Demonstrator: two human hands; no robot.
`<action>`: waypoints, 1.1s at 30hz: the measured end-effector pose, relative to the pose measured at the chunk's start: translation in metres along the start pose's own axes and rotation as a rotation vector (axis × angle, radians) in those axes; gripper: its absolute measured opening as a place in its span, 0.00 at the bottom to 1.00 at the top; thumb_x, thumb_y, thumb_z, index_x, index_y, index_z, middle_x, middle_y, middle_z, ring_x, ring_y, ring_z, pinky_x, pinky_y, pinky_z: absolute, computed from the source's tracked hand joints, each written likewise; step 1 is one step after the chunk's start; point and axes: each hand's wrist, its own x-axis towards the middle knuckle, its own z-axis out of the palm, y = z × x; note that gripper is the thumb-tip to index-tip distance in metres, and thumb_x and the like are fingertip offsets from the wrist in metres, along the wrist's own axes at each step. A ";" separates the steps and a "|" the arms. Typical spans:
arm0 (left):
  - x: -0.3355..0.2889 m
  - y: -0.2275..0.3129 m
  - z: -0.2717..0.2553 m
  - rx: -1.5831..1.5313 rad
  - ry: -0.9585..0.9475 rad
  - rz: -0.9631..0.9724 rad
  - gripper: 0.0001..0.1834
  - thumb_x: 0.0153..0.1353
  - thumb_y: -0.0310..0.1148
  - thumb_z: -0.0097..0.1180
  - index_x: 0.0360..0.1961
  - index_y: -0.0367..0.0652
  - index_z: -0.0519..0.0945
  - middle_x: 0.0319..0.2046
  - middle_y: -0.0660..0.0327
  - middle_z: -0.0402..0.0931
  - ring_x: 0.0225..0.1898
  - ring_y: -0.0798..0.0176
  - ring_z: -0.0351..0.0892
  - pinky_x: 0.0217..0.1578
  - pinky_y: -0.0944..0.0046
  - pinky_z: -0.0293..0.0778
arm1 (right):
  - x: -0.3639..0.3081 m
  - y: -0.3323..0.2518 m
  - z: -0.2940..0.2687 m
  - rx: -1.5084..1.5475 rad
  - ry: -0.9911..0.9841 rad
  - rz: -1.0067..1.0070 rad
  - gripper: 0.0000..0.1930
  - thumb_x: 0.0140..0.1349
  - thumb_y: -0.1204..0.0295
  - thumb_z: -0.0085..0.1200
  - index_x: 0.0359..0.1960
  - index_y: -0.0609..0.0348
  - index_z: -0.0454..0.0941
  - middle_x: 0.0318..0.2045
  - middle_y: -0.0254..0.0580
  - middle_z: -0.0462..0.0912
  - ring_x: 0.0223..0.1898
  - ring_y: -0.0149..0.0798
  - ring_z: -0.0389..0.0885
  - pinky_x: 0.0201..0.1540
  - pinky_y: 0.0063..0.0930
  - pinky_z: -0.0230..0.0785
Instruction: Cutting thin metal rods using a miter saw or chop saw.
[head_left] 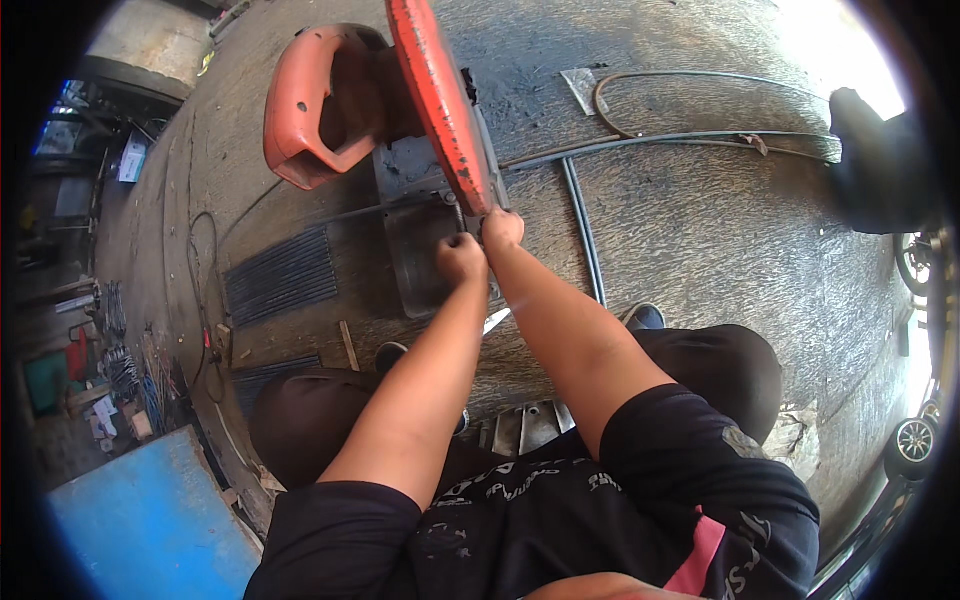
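In front of me stands a chop saw with a worn red blade guard (440, 100) and a red loop handle (300, 105). Its grey metal base (415, 265) rests on the floor. My left hand (462, 258) is closed over the base, beside the lower end of the guard; what its fingers grip is hidden. Just to its right, my right hand (503, 228) is also closed, right at the guard's lower tip, and I cannot make out what it holds. A thin dark rod (385, 208) reaches the saw base from the left.
Cut dark rods (283, 275) lie in a bundle left of the saw. Long metal bars (580, 225) cross the floor to the right. A cable (212, 300) runs along the left. A blue panel (150, 510) fills the lower left; someone's dark-clothed leg (880, 165) is far right.
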 end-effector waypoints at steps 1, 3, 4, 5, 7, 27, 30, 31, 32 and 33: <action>-0.015 -0.002 0.004 -0.030 -0.063 0.053 0.13 0.51 0.34 0.54 0.32 0.35 0.80 0.31 0.48 0.82 0.35 0.49 0.82 0.40 0.54 0.76 | 0.009 0.004 -0.007 0.002 0.008 -0.010 0.14 0.56 0.68 0.49 0.36 0.69 0.75 0.23 0.50 0.80 0.24 0.43 0.81 0.27 0.38 0.73; -0.035 -0.001 0.016 -0.066 -0.127 0.031 0.11 0.51 0.34 0.55 0.31 0.37 0.81 0.30 0.49 0.82 0.34 0.50 0.82 0.39 0.54 0.75 | 0.020 0.007 -0.030 -0.343 0.298 -0.181 0.18 0.56 0.64 0.49 0.32 0.73 0.77 0.23 0.54 0.81 0.24 0.46 0.82 0.30 0.38 0.74; -0.042 0.000 0.022 -0.085 -0.178 0.075 0.11 0.51 0.34 0.55 0.30 0.38 0.81 0.30 0.49 0.82 0.34 0.50 0.82 0.39 0.55 0.75 | 0.025 0.002 -0.043 -0.193 0.259 -0.102 0.20 0.56 0.62 0.48 0.29 0.73 0.78 0.24 0.56 0.81 0.25 0.47 0.83 0.31 0.38 0.74; -0.048 0.001 0.029 -0.104 -0.224 0.112 0.11 0.51 0.35 0.55 0.30 0.38 0.81 0.30 0.49 0.82 0.34 0.50 0.82 0.39 0.55 0.75 | 0.029 -0.005 -0.057 -0.360 0.304 -0.091 0.17 0.57 0.62 0.48 0.27 0.68 0.79 0.23 0.52 0.81 0.24 0.44 0.81 0.28 0.37 0.73; -0.051 0.006 0.048 -0.062 -0.299 0.201 0.11 0.55 0.33 0.54 0.35 0.37 0.80 0.28 0.55 0.81 0.29 0.59 0.80 0.34 0.61 0.74 | 0.029 -0.020 -0.091 0.033 0.122 0.086 0.14 0.60 0.63 0.48 0.29 0.62 0.78 0.21 0.45 0.79 0.21 0.40 0.78 0.24 0.35 0.70; -0.061 0.021 0.079 -0.424 -0.906 -0.377 0.03 0.61 0.28 0.48 0.33 0.41 0.74 0.25 0.63 0.73 0.24 0.71 0.71 0.25 0.71 0.70 | 0.240 -0.119 -0.163 -0.101 0.202 0.203 0.19 0.63 0.55 0.54 0.47 0.57 0.73 0.38 0.44 0.77 0.36 0.43 0.78 0.33 0.40 0.78; -0.052 0.019 0.078 -0.416 -0.921 -0.406 0.04 0.62 0.28 0.48 0.35 0.40 0.73 0.26 0.62 0.74 0.25 0.70 0.72 0.25 0.70 0.70 | 0.282 -0.101 -0.144 -0.226 0.312 0.168 0.19 0.62 0.56 0.55 0.44 0.58 0.75 0.35 0.46 0.78 0.35 0.44 0.80 0.33 0.41 0.78; -0.049 0.020 0.077 -0.439 -0.946 -0.424 0.05 0.62 0.29 0.48 0.36 0.39 0.73 0.26 0.62 0.74 0.25 0.70 0.72 0.25 0.70 0.71 | 0.292 -0.099 -0.140 -0.231 0.272 0.155 0.19 0.62 0.56 0.55 0.44 0.58 0.75 0.35 0.46 0.78 0.35 0.44 0.80 0.33 0.41 0.78; -0.046 0.021 0.076 -0.461 -0.978 -0.435 0.06 0.62 0.30 0.49 0.37 0.39 0.73 0.27 0.61 0.74 0.25 0.69 0.72 0.25 0.69 0.71 | 0.297 -0.099 -0.137 -0.850 0.074 0.061 0.20 0.63 0.56 0.53 0.49 0.58 0.75 0.44 0.49 0.78 0.44 0.46 0.79 0.41 0.35 0.76; -0.044 0.022 0.075 -0.472 -0.994 -0.463 0.07 0.63 0.31 0.49 0.37 0.39 0.73 0.28 0.61 0.74 0.25 0.69 0.72 0.25 0.69 0.71 | 0.297 -0.099 -0.133 -1.157 -0.038 0.019 0.21 0.63 0.57 0.52 0.51 0.58 0.75 0.48 0.51 0.78 0.48 0.46 0.78 0.45 0.32 0.74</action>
